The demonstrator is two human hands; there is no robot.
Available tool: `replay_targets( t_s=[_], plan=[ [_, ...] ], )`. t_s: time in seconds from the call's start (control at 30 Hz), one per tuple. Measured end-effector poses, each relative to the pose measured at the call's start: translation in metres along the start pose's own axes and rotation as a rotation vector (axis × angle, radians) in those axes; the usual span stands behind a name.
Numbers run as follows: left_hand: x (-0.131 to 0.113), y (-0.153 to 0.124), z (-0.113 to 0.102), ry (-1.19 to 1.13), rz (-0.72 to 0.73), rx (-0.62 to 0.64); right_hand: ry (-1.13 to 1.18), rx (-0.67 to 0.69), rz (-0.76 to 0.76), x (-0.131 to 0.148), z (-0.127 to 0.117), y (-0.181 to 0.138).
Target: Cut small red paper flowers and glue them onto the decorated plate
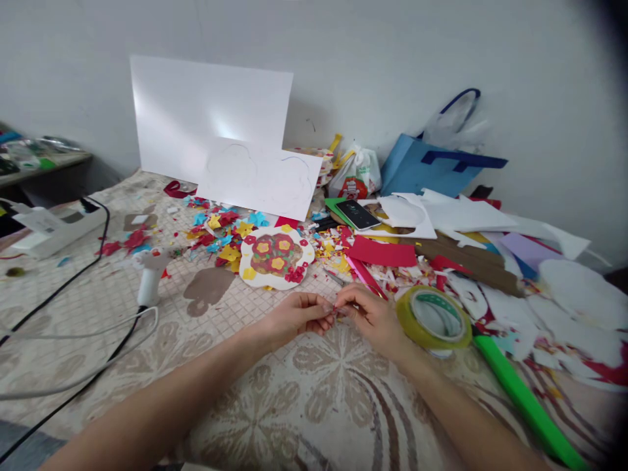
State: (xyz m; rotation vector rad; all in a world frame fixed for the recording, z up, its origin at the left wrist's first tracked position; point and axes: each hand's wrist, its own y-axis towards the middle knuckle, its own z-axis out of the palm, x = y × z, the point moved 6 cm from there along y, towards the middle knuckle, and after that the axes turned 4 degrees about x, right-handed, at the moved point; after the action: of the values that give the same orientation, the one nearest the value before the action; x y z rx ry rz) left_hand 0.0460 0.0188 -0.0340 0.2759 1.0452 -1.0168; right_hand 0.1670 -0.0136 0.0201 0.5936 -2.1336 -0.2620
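Observation:
My left hand (pixel 304 315) and my right hand (pixel 369 317) meet over the patterned tablecloth (pixel 275 405), fingertips pinched close together. Between them is a tiny reddish piece, too small and blurred to name. Just beyond my hands lies a white scalloped paper cutout (pixel 252 275) decorated with red and yellow paper flowers. A pair of scissors (pixel 334 277) rests behind my right hand, partly hidden. Beside my right wrist sits a wide roll of yellowish clear tape (pixel 409 320).
A white glue gun (pixel 149 281) with cables stands at left, near a power strip (pixel 63 232). Colored paper scraps, a phone (pixel 357 214), and a blue bag (pixel 422 167) fill the back and right. White boards (pixel 210 111) lean on the wall. A green strip (pixel 524 396) lies right.

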Motion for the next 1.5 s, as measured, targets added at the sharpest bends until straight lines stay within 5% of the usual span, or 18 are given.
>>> replay_targets(
  t_s=[0.27,0.5,1.27,1.5],
  plan=[
    [-0.002,-0.001,0.000,0.094,0.009,-0.021,-0.040,0.042,0.018,0.003,0.004,0.001],
    [-0.013,-0.003,0.001,0.495,0.227,-0.114,-0.067,0.070,0.202,-0.001,0.010,0.000],
    [0.008,-0.002,-0.001,-0.062,-0.058,-0.062,0.077,0.037,0.264,-0.012,0.014,-0.004],
    [0.007,-0.002,-0.002,0.044,-0.011,-0.069,0.024,0.061,0.218,-0.009,0.015,-0.001]
  ],
)
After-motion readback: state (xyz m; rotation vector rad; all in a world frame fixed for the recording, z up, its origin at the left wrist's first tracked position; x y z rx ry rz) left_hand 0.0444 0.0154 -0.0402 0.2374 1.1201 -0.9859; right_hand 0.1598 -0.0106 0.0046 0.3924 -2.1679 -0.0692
